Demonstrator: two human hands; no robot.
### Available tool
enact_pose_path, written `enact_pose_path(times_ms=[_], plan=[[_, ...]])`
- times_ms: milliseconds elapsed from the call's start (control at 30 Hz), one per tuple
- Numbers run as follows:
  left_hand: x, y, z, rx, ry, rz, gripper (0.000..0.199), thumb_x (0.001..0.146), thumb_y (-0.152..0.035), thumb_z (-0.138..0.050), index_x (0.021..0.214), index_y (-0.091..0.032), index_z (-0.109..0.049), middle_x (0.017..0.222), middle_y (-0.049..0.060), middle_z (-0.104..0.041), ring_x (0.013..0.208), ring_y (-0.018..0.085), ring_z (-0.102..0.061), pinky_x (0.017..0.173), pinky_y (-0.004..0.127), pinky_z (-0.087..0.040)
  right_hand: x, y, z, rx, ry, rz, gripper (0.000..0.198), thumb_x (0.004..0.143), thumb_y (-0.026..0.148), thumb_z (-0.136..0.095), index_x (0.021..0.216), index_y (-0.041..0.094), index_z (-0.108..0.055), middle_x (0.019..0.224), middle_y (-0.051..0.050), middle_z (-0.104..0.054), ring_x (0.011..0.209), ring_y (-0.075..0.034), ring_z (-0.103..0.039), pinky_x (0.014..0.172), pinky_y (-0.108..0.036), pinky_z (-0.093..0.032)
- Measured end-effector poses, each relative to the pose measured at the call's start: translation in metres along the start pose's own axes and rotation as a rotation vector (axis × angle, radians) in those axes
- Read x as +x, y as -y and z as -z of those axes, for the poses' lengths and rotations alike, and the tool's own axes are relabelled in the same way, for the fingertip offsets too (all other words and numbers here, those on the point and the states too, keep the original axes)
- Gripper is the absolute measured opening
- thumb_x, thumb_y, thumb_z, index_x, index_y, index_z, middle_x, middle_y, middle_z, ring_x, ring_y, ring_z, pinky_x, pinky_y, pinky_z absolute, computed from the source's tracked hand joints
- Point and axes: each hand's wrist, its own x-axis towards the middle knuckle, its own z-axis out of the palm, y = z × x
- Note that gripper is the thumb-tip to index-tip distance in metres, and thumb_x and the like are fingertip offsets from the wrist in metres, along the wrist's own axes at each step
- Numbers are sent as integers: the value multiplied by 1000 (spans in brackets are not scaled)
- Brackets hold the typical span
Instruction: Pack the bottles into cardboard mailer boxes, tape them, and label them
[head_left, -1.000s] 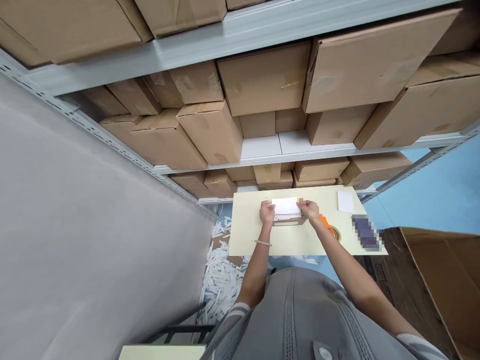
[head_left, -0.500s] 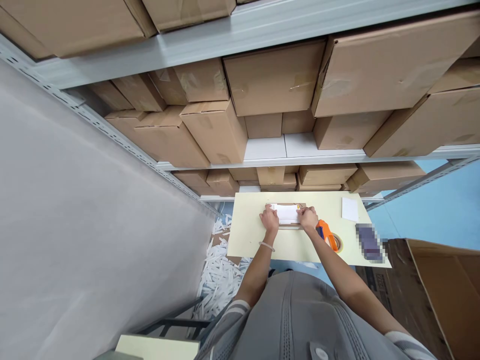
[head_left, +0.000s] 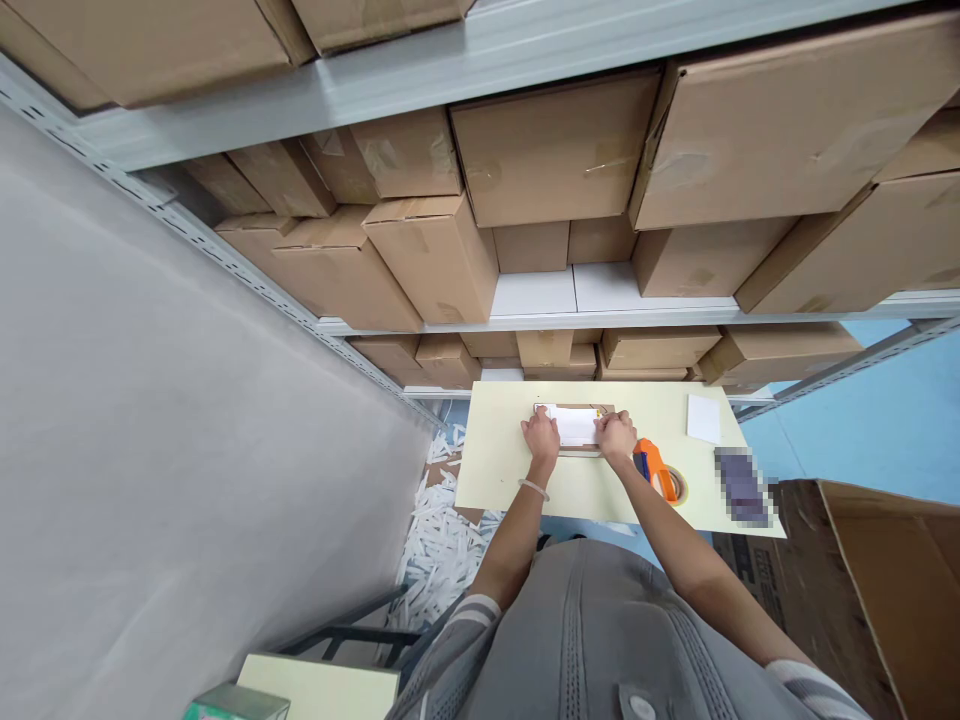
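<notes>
A small brown cardboard box point(head_left: 581, 449) lies on the pale yellow tabletop point(head_left: 487, 470), with a white sheet of paper point(head_left: 576, 427) across its top. My left hand point(head_left: 540, 437) has its fingers closed at the sheet's left end, over the box edge. At the right end, my right hand point(head_left: 616, 436) pinches the paper with bent fingers, beside a small yellow mark. An orange tape dispenser point(head_left: 654, 465) with a roll of tape lies just right of my right hand. The undersides of both hands are hidden.
A white square pad point(head_left: 703, 418) and a pixelated dark object point(head_left: 742, 487) lie at the table's right. Shelves beyond hold several cardboard boxes point(head_left: 555, 150). Shredded paper point(head_left: 442, 540) covers the floor at left, beside a grey wall point(head_left: 187, 400). A large open carton point(head_left: 885, 580) stands at right.
The view has shifted slightly, and a green-sided box now shows at the lower left. Both hands stay at the ends of the white paper; the fingers of the left have shifted a little.
</notes>
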Motion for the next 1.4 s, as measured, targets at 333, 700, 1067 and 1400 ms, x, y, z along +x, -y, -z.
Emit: enact_pose_path(times_ms=[333,700,1067,1400], plan=[[-6,-14,11,189,-19,31,36,97,-23,-44,130,-11,-52,128,21,-58,115,31,-59,101,46,-39,-6,5,0,-76,-46,-17,37,95,33,-45,119,8,-57,122,-22,-55,111,-31,-55,91,-40,-40],[-27,6,-6,151,45,-520,62,96,-25,-34,156,-17,-23,163,7,-25,152,20,-16,126,43,-15,-30,-2,-10,-157,17,614,60,100,35,-30,155,14,-27,159,-11,-34,151,-24,-17,121,-44,-15],[-25,17,-29,209,76,-486,61,100,-33,-24,157,-13,-21,163,7,-23,153,19,-16,127,46,-10,-25,-27,-46,-115,-59,608,67,100,40,-20,154,2,-28,160,-16,-29,151,-26,-21,123,-46,-14],[-21,22,-33,43,55,-364,62,99,-32,-25,157,-13,-19,163,8,-25,152,21,-17,127,46,-1,-15,-40,-48,3,7,510,72,97,48,-24,157,8,-21,163,-13,-22,152,-26,-17,124,-50,-7]])
